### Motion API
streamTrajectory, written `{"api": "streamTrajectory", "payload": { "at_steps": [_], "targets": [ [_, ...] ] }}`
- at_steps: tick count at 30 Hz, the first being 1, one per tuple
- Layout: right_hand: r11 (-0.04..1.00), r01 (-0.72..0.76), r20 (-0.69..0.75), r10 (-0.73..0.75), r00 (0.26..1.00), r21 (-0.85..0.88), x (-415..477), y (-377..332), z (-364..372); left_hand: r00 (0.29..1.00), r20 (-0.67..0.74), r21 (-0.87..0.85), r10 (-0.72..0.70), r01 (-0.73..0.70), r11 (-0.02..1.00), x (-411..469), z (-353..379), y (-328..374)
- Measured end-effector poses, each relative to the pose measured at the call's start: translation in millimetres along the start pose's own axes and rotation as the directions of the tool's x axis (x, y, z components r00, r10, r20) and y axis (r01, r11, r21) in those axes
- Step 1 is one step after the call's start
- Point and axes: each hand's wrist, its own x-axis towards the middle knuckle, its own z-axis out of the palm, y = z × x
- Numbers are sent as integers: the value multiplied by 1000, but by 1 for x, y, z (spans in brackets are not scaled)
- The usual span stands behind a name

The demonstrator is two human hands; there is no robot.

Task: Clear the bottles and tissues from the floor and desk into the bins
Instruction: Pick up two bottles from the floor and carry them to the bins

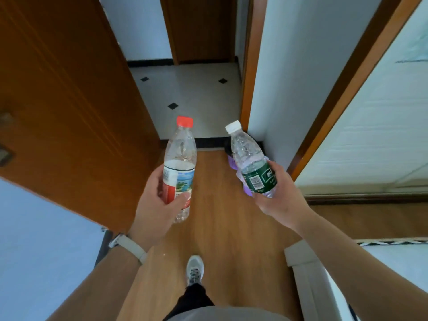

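Clear plastic red-cap bottle (180, 158), red/white label: left hand (159, 202) grips it round the label, fingers curled, cap up, near upright. Right hand (279, 196) grips white-cap bottle (251, 158) at its green label, neck leaning left. Both bottles in the air over wood floor (220, 223), not touching. Open wooden door (69, 100) on left, tiled floor (192, 93) beyond. Purple item (232, 162) behind the right bottle, can't tell what.
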Motion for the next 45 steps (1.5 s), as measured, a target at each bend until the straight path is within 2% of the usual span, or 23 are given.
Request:
{"api": "streamTrajectory", "payload": {
  "at_steps": [6,10,17,22,26,35,42,45],
  "targets": [
    [992,-122,-113,117,987,-39,64,-23,29,994,107,-54,27,-22,998,109,-23,-24],
    [977,-211,-211,198,957,-39,100,-42,44,971,235,-65,40,-25,998,172,-35,-38],
    [956,-280,-311,242,919,-84,122,-55,56,901,413,-114,130,-90,989,248,-29,-28],
    [947,-313,-352,270,896,-71,148,-49,53,877,453,-151,159,-100,983,285,-14,-14],
    [943,-333,-350,312,883,-1,174,-32,50,872,468,-172,142,-68,983,305,7,-13],
    [915,-389,-352,401,846,107,266,37,29,845,531,-99,67,-16,995,388,80,7],
    [882,-448,-377,468,799,146,317,90,-10,815,575,-20,71,-73,997,461,159,34],
    [862,-481,-395,502,770,157,328,110,-23,774,630,-9,68,-80,997,479,190,33]
  ]
}}
